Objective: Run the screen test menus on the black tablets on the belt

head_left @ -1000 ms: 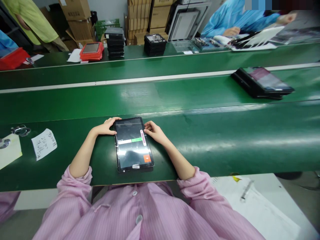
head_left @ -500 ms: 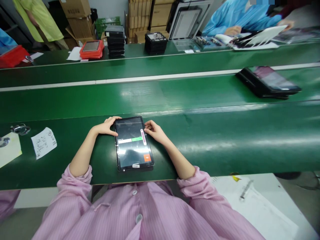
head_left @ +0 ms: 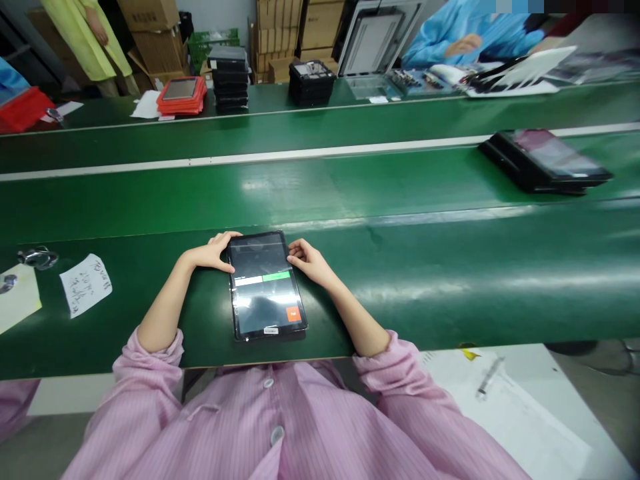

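Note:
A black tablet [head_left: 267,305] lies on the green bench in front of me, its screen lit with a white and green bar and an orange square near the lower right. Its upper left corner is held by my left hand [head_left: 213,253], fingers at the top and thumb against the left side. At the upper right edge, my right hand [head_left: 309,261] has its fingers curled and its thumb against the tablet's side. The fingertips beneath that edge are partly hidden.
To the left lie a handwritten paper note [head_left: 86,285] and a yellowish sheet [head_left: 23,300]. Stacked tablets [head_left: 547,160] rest on the belt at the right. Across it are a black stack [head_left: 229,80], red-cased tablets [head_left: 181,97] and a co-worker in blue [head_left: 450,40].
The pink vertical slider on the tablet's screen has vanished. Both my hands keep their places at the tablet's edges. Across the belt, the co-worker's hand has risen a little.

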### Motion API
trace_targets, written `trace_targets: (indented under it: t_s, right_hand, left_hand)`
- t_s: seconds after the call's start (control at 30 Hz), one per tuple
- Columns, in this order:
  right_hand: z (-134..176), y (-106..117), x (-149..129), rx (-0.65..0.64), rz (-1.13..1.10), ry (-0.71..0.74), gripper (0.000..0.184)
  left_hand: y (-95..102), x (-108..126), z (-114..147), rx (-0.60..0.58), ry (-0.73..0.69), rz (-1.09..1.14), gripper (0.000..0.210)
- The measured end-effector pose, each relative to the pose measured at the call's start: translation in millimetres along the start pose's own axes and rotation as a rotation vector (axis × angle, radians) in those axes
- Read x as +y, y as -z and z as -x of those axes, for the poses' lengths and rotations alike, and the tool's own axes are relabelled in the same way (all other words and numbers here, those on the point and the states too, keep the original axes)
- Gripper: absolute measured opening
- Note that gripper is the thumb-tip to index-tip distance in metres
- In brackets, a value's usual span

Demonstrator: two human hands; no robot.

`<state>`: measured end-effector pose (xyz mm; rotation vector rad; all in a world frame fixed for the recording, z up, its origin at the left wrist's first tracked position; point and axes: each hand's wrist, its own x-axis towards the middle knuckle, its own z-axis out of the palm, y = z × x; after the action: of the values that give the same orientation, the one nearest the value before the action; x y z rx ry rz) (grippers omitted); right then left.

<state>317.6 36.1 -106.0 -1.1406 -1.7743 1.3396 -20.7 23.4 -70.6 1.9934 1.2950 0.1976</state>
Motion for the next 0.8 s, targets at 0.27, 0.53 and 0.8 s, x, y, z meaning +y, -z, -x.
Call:
trace_targets:
  t_s: [0.27,0.53,0.8]
  right_hand:
    - [-0.1,-0.1,0.3,0.002,-0.003,0.004,0.029]
    - [-0.6,0.4,1.4,0.004,-0.019,0.014,0.029]
    - [1.5,-1.6,0.2,0.037,0.004,0.022,0.027]
  left_hand:
    - [2.4,12.5,2.3,-0.039,-0.037,-0.031,0.112]
    - [3.2,28.9,6.4,-0.075,-0.065,-0.094,0.123]
    - [-2.6,25.5,3.0,-0.078,-0.076,-0.103,0.135]
